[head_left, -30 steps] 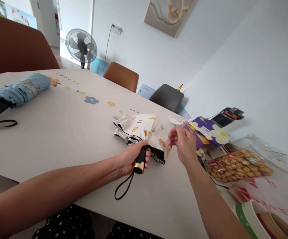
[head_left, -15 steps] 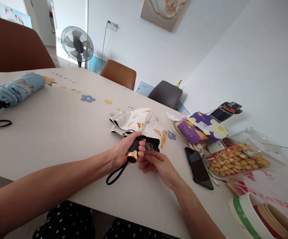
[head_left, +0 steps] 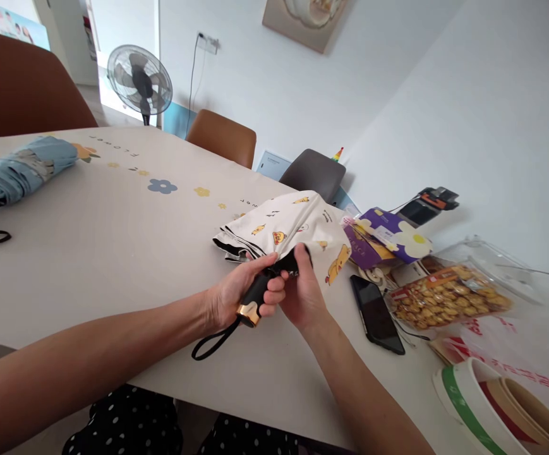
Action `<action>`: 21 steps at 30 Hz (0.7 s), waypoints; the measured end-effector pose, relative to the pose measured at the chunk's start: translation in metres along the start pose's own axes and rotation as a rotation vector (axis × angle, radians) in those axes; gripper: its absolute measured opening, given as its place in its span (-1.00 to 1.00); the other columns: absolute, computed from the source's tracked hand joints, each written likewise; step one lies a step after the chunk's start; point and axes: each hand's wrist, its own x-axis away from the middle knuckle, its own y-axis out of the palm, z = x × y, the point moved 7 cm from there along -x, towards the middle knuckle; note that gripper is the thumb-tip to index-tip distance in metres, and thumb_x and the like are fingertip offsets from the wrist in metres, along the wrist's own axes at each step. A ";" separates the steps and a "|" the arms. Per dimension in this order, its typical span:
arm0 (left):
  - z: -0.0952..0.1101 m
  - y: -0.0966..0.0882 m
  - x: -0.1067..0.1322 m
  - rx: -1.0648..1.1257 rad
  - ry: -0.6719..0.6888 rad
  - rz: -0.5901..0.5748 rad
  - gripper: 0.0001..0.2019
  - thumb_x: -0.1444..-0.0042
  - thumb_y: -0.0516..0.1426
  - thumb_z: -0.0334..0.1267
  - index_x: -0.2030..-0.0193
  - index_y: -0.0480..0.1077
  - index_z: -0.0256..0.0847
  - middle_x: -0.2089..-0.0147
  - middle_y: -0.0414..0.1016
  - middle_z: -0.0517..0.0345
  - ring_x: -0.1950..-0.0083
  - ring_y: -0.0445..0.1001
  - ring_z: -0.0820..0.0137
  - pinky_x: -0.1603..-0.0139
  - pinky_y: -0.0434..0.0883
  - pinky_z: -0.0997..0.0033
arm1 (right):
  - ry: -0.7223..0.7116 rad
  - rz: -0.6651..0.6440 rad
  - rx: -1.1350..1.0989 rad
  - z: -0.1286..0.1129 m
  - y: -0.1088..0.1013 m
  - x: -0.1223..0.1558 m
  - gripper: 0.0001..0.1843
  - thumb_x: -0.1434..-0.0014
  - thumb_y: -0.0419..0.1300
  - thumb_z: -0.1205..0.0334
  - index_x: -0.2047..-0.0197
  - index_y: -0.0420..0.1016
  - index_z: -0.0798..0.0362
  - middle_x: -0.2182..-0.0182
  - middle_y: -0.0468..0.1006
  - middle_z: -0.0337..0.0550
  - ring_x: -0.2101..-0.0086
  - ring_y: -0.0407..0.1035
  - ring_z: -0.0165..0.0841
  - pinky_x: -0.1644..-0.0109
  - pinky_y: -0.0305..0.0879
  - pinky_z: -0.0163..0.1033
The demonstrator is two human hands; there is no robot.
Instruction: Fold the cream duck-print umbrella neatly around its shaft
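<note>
A folding umbrella (head_left: 297,221) with white cloth, yellow cartoon prints and a black underside lies half gathered over the table in front of me. Its black handle with a gold end cap points back toward me, and a black wrist loop hangs from it. My left hand (head_left: 250,287) is wrapped round that handle, thumb along the top. On the right side of the handle, my right hand (head_left: 305,287) pinches the edge of the cloth, its thumb on top and its other fingers partly hidden underneath.
A folded light-blue umbrella (head_left: 28,167) lies at the far left of the table (head_left: 113,253). To the right are a black phone (head_left: 377,315), a purple box (head_left: 388,234), a bag of nutty snacks (head_left: 449,297) and tape rolls (head_left: 473,398). Chairs and a fan (head_left: 140,81) stand behind.
My right hand has risen from below the handle and now grips the cloth edge. The white cloth is lifted and spread wider to the right. The handle is slightly lower.
</note>
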 end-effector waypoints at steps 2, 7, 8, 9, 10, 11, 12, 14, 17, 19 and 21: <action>-0.005 -0.005 -0.002 -0.044 -0.013 0.014 -0.67 -0.20 -0.03 -0.07 0.41 0.30 -0.32 0.59 0.09 0.29 0.65 0.14 0.61 0.74 0.17 0.62 | 0.066 -0.007 -0.010 0.004 0.004 0.000 -0.40 0.07 0.01 -0.42 0.65 0.26 -0.01 0.76 0.26 -0.24 0.60 0.32 -0.32 0.57 0.28 -0.23; -0.010 -0.011 -0.003 -0.230 -0.066 0.101 -0.59 -0.15 -0.03 0.05 0.46 0.28 -0.30 0.54 0.23 0.20 0.57 0.26 0.54 0.58 0.36 0.53 | 0.108 0.067 -0.074 0.015 -0.001 -0.002 -0.53 0.03 0.13 -0.25 0.48 0.41 0.03 0.80 0.24 -0.30 0.70 0.24 -0.35 0.68 0.19 -0.25; -0.010 -0.013 -0.003 -0.310 -0.071 0.143 -0.55 -0.14 -0.04 0.10 0.45 0.29 -0.30 0.51 0.29 0.15 0.53 0.31 0.49 0.53 0.41 0.46 | 0.110 0.108 -0.082 0.017 -0.005 -0.003 -0.56 0.03 0.15 -0.21 0.46 0.41 0.04 0.79 0.24 -0.31 0.73 0.22 -0.37 0.71 0.16 -0.26; -0.008 -0.016 -0.003 -0.395 -0.062 0.200 -0.53 -0.12 -0.04 0.14 0.43 0.30 -0.30 0.46 0.33 0.09 0.49 0.35 0.44 0.49 0.45 0.38 | 0.099 0.160 -0.086 0.018 -0.010 -0.003 -0.60 0.04 0.18 -0.16 0.43 0.42 0.04 0.78 0.25 -0.31 0.74 0.19 -0.39 0.74 0.11 -0.28; -0.005 -0.019 -0.002 -0.480 -0.036 0.271 -0.53 -0.10 -0.03 0.16 0.39 0.30 -0.29 0.42 0.36 0.06 0.46 0.38 0.40 0.46 0.46 0.32 | 0.065 0.217 -0.087 0.017 -0.016 -0.003 -0.64 0.05 0.22 -0.10 0.40 0.43 0.05 0.76 0.27 -0.32 0.74 0.17 -0.41 0.76 0.07 -0.29; -0.001 -0.022 -0.001 -0.556 0.002 0.350 -0.55 -0.09 -0.01 0.15 0.36 0.30 -0.28 0.37 0.38 0.04 0.44 0.39 0.38 0.44 0.47 0.28 | 0.013 0.269 -0.083 0.014 -0.020 -0.003 -0.68 0.08 0.26 -0.03 0.38 0.43 0.04 0.72 0.31 -0.32 0.72 0.16 -0.43 0.76 0.04 -0.31; 0.003 -0.025 0.000 -0.616 0.045 0.421 -0.59 -0.08 0.02 0.12 0.32 0.29 -0.26 0.34 0.39 0.04 0.43 0.40 0.38 0.43 0.47 0.27 | -0.041 0.306 -0.073 0.012 -0.023 -0.002 -0.71 0.10 0.29 0.03 0.35 0.43 0.04 0.68 0.34 -0.32 0.71 0.17 -0.44 0.76 0.04 -0.33; 0.008 -0.027 0.004 -0.694 0.095 0.507 -0.68 -0.09 0.04 0.03 0.27 0.27 -0.23 0.29 0.40 0.05 0.40 0.41 0.38 0.41 0.46 0.29 | -0.102 0.327 -0.029 0.010 -0.024 -0.001 -0.72 0.10 0.30 0.07 0.32 0.44 0.04 0.61 0.38 -0.31 0.68 0.17 -0.46 0.74 0.06 -0.34; 0.008 -0.025 0.005 -0.734 0.101 0.512 -0.73 -0.12 0.02 -0.04 0.29 0.26 -0.24 0.30 0.40 0.06 0.39 0.42 0.41 0.37 0.42 0.38 | -0.129 0.353 0.093 0.010 -0.024 0.000 -0.64 0.05 0.25 0.00 0.23 0.46 0.06 0.53 0.44 -0.25 0.61 0.26 -0.39 0.66 0.20 -0.28; 0.009 -0.023 0.005 -0.746 0.123 0.475 -0.73 -0.13 -0.01 -0.05 0.35 0.25 -0.24 0.39 0.38 0.11 0.43 0.38 0.46 0.40 0.38 0.45 | -0.234 0.383 0.192 0.003 -0.025 0.001 -0.55 0.04 0.23 0.00 0.10 0.44 0.05 0.41 0.51 -0.19 0.46 0.37 -0.30 0.48 0.35 -0.21; 0.006 -0.021 0.004 -0.764 0.117 0.426 -0.69 -0.14 -0.04 -0.03 0.41 0.25 -0.25 0.49 0.33 0.15 0.50 0.32 0.49 0.51 0.31 0.51 | -0.365 0.365 0.302 -0.005 -0.023 0.002 -0.51 0.02 0.21 0.01 0.03 0.42 0.04 0.32 0.54 -0.15 0.33 0.42 -0.24 0.29 0.40 -0.15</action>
